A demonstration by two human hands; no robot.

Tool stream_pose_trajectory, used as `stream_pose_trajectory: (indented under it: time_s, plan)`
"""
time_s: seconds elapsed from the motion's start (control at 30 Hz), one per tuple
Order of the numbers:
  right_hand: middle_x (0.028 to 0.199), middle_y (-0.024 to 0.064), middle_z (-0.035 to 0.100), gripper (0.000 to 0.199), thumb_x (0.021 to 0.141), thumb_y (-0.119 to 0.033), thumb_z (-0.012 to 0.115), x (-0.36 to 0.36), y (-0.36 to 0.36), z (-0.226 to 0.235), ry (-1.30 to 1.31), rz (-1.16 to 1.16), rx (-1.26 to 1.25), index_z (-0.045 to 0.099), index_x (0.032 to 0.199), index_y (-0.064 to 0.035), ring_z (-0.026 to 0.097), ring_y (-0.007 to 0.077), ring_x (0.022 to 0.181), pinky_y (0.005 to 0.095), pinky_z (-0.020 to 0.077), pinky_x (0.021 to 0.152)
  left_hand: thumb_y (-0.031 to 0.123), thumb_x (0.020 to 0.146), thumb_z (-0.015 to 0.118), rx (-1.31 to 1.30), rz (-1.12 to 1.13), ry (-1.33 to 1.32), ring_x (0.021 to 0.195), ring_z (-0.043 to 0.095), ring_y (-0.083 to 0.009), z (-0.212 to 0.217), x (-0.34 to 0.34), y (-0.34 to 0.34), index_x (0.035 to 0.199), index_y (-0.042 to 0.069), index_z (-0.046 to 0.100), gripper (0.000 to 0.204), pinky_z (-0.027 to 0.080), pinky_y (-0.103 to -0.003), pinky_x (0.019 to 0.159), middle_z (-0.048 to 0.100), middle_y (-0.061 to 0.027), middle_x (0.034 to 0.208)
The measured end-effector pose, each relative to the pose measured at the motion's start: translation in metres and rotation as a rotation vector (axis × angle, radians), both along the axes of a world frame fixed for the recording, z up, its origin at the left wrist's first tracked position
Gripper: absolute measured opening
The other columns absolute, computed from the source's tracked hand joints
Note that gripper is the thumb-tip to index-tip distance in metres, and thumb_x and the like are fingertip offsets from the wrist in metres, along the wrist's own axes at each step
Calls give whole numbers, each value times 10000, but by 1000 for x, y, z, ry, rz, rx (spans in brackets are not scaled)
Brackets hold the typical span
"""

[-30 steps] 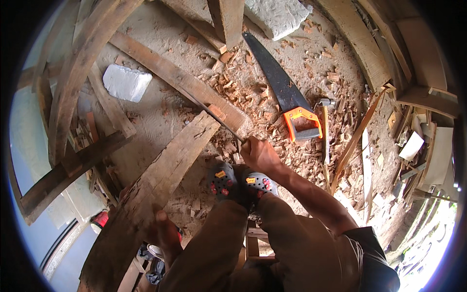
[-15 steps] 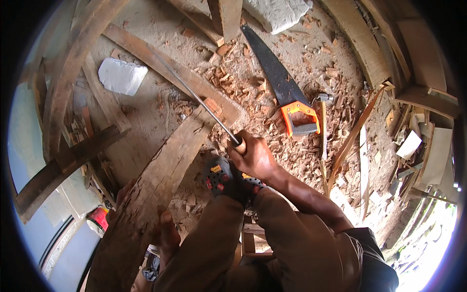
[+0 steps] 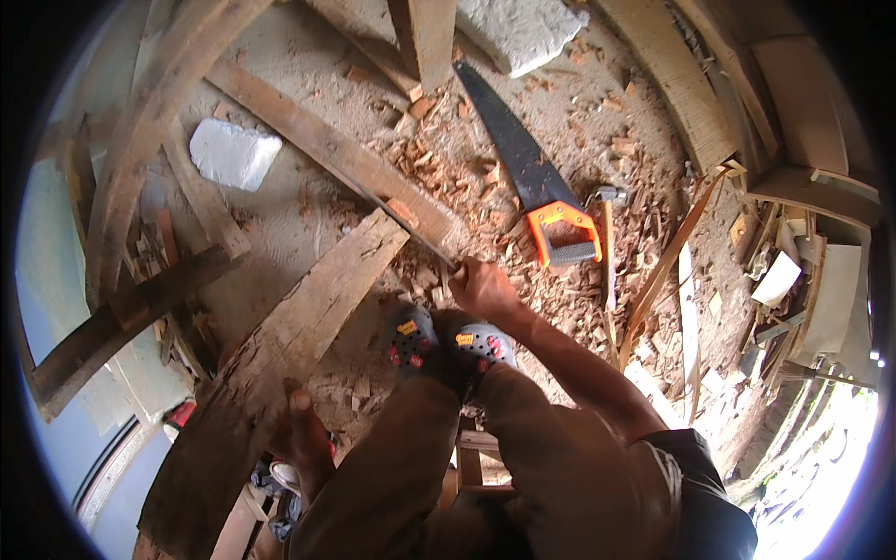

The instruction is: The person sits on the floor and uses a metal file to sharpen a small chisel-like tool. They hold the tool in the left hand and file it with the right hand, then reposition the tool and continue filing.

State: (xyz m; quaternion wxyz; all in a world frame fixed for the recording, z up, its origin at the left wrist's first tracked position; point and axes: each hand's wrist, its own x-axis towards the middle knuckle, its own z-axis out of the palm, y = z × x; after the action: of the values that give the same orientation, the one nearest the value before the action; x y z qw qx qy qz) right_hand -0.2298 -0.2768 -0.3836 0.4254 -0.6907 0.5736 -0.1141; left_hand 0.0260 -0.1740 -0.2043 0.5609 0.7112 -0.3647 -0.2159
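My right hand [image 3: 487,291] is closed round the handle end of a long, thin metal rod tool [image 3: 431,248]. The rod slants up and left past the end of a worn wooden plank [image 3: 313,299]; whether it touches the wood, I cannot tell. At the plank's lower right side my left hand [image 3: 303,425] grips the edge, thumb showing and most fingers hidden by the plank. Another board [image 3: 322,140] lies crosswise beyond the plank's far end, with a small reddish wood chip near where they meet.
A handsaw [image 3: 523,149] with an orange handle lies on chip-strewn ground, beside a hammer [image 3: 609,193]. Pale blocks [image 3: 235,154] rest farther off. Long timbers [image 3: 126,177] lean at the left; scrap wood [image 3: 775,280] is piled at the right. My shoes [image 3: 481,345] are close below my right hand.
My right hand has moved slightly right and down, and the rod has dropped lower beside the plank's end. The plank's near end has shifted left. My left hand has moved slightly left with it.
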Motion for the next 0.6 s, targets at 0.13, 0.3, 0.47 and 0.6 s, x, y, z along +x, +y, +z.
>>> stream_pose_trajectory:
  time_s: [0.13, 0.3, 0.47, 0.6]
  plan:
    - [597, 193, 559, 91, 841, -51, 616, 15, 2, 31, -122, 191, -261, 573, 871, 23, 594, 376, 483, 465, 508, 472, 241, 858, 773, 74, 187, 26, 1297, 472, -302, 9, -9, 16, 1480, -44, 313, 825, 384, -447, 1116, 431, -189, 1465]
    - [683, 215, 655, 190, 830, -145, 677, 1, -7, 35, -163, -44, -23, 611, 879, 26, 680, 369, 599, 431, 547, 551, 236, 858, 770, 114, 122, -34, 1268, 489, -292, 0, 1, 16, 1445, -82, 373, 777, 399, -449, 1095, 449, -193, 1450]
    - [654, 234, 603, 212, 864, -166, 667, 1, -15, 28, -40, 124, -153, 576, 814, 20, 649, 410, 605, 459, 518, 561, 216, 856, 767, -66, 35, 13, 1304, 463, -301, -27, 34, 58, 1451, -89, 357, 784, 341, -469, 1134, 437, -198, 1466]
    - [711, 253, 643, 212, 885, -176, 646, 17, -18, 73, -414, -125, -82, 620, 889, 35, 708, 340, 648, 432, 541, 591, 161, 840, 734, 29, 50, 42, 1335, 446, -325, 6, -11, 18, 1491, -83, 266, 839, 304, -479, 1165, 420, -204, 1478]
